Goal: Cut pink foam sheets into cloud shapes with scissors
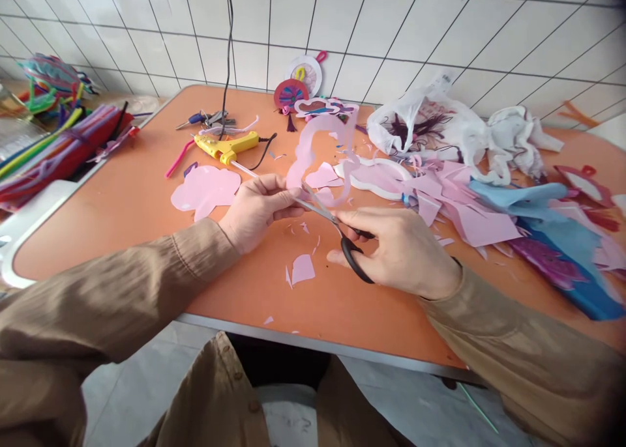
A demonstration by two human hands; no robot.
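Observation:
My left hand (pixel 261 206) pinches the lower edge of a thin, wavy-edged pink cutout frame (pixel 308 137), which rises above the table. Black-handled scissors (pixel 349 248) are in my right hand (pixel 398 248), their blades pointing left to the fingertips of my left hand at the pink material. Left of my left hand, a pink cloud-like shape (pixel 208 187) lies flat. A small pink scrap (pixel 304 268) and thinner slivers lie below the hands. Whether the blades are closed on the material is too small to tell.
Behind are a yellow glue gun (pixel 227 147) with a cord, keys (pixel 210 118) and round ornaments (pixel 292 94). Pink scraps (pixel 469 206), a white plastic bag (pixel 430 124) and blue material (pixel 552 219) cover the right. Colored pipe cleaners (pixel 73 150) lie left. The table edge (pixel 313 346) is near my body.

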